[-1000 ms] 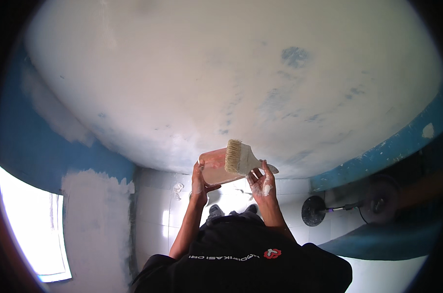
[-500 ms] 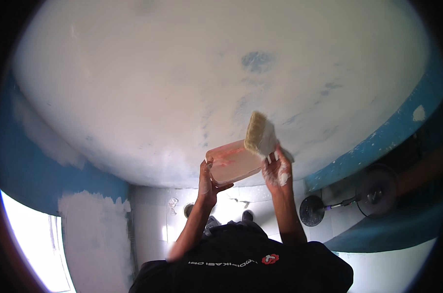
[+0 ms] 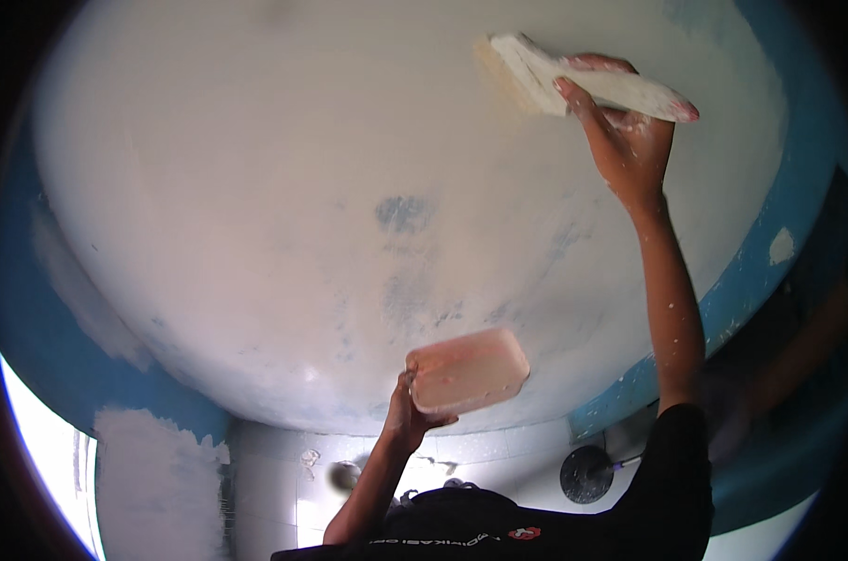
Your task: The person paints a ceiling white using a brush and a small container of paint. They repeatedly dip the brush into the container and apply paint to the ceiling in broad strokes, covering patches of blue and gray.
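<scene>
My right hand (image 3: 630,140) is raised high and wrapped round the pale, paint-smeared handle of a wide paintbrush (image 3: 611,89). The brush's yellowish bristles lie against the whitened wall (image 3: 283,159), with the handle's reddish end pointing right. Lower down, my left hand (image 3: 407,407) grips the left end of a pinkish rectangular plastic tub (image 3: 471,371). The tub is tilted, and reddish streaks show inside it; how much it holds I cannot tell. White smears mark my right hand and forearm.
Faint bluish patches (image 3: 403,214) show through the white coat. Blue paint (image 3: 723,309) borders it on both sides. A round black base (image 3: 587,474) with a pole stands on the tiled floor (image 3: 265,477) at lower right. A bright opening (image 3: 45,458) is at lower left.
My right hand has carried the brush up and right, from beside the tub onto the wall. The tub in my left hand sits lower in view, and my view has shifted upward.
</scene>
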A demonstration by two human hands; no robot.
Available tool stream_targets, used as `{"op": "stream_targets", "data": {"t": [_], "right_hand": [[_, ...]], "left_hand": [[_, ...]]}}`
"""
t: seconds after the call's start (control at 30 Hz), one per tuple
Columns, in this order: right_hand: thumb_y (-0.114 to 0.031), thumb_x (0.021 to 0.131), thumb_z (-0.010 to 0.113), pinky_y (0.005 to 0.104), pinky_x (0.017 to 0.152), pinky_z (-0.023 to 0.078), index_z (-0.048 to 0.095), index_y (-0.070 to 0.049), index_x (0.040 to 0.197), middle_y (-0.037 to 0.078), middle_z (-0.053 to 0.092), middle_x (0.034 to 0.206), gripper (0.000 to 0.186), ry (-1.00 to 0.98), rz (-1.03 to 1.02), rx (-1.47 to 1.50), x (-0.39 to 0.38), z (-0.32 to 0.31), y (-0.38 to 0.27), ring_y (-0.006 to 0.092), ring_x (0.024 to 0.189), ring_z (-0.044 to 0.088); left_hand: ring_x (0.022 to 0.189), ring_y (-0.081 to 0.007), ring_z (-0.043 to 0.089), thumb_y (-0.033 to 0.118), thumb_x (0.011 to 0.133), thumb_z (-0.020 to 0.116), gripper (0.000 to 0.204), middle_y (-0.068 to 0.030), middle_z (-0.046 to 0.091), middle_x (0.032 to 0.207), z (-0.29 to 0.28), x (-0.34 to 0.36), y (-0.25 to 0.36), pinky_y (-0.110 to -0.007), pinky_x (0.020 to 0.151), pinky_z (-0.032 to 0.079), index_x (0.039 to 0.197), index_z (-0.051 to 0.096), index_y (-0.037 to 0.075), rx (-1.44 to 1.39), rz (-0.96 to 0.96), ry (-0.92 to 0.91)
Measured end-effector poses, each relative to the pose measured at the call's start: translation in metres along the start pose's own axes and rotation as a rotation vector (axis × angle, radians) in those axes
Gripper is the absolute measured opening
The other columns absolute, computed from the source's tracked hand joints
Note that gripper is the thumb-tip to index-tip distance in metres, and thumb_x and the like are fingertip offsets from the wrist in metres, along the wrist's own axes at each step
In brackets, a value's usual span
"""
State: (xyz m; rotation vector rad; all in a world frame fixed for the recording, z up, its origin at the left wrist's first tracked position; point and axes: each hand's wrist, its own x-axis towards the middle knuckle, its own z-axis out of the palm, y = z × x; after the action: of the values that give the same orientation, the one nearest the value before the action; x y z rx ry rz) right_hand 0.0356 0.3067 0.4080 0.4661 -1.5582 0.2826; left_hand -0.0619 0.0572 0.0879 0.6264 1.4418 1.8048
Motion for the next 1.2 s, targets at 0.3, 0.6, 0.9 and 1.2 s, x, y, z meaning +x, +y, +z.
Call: {"op": "stream_targets", "data": {"t": [0.3, 0.6, 0.9, 1.2], "right_hand": [[-0.016, 0.079, 0.075, 0.0346, 0.07, 0.063, 0.074, -0.022, 0.098, 0.008, 0.069, 0.108, 0.019, -0.444, -0.717, -0.556, -0.048, 0.01, 0.028, 0.023, 0.098, 0.071], [-0.01, 0.083, 0.073, 0.0353, 0.063, 0.057, 0.068, -0.016, 0.106, 0.006, 0.071, 0.088, 0.024, -0.425, -0.473, -0.309, 0.009, 0.013, 0.032, 0.0232, 0.077, 0.071], [-0.008, 0.083, 0.074, 0.0346, 0.083, 0.061, 0.072, -0.012, 0.106, 0.01, 0.071, 0.114, 0.023, -0.421, -0.768, -0.633, 0.026, -0.012, 0.036, 0.0262, 0.098, 0.072], [-0.015, 0.072, 0.076, 0.0379, 0.078, 0.061, 0.07, -0.022, 0.102, 0.001, 0.071, 0.109, 0.032, -0.655, -0.339, -0.307, -0.085, 0.008, -0.009, 0.0215, 0.099, 0.071]], "left_hand": [[0.111, -0.0296, 0.06, 0.048, 0.08, 0.057, 0.076, -0.0147, 0.057, 0.13, 0.033, -0.02, -0.063, -0.045, 0.085, 0.056, 0.141, 0.041, 0.007, -0.013, -0.136, 0.061], [0.11, -0.0371, 0.061, 0.07, 0.094, 0.039, 0.08, -0.0191, 0.054, 0.135, 0.039, -0.032, -0.091, -0.051, 0.079, 0.058, 0.145, 0.037, 0.009, -0.014, -0.182, 0.064], [0.114, -0.0367, 0.059, 0.072, 0.092, 0.042, 0.081, -0.0182, 0.052, 0.134, -0.007, -0.045, -0.099, -0.051, 0.078, 0.058, 0.145, 0.036, 0.01, -0.149, -0.195, 0.085], [0.111, -0.0357, 0.062, 0.069, 0.095, 0.038, 0.077, -0.0169, 0.055, 0.133, -0.058, -0.086, -0.07, -0.05, 0.079, 0.058, 0.145, 0.036, 0.01, -0.209, -0.264, 0.11]]}}
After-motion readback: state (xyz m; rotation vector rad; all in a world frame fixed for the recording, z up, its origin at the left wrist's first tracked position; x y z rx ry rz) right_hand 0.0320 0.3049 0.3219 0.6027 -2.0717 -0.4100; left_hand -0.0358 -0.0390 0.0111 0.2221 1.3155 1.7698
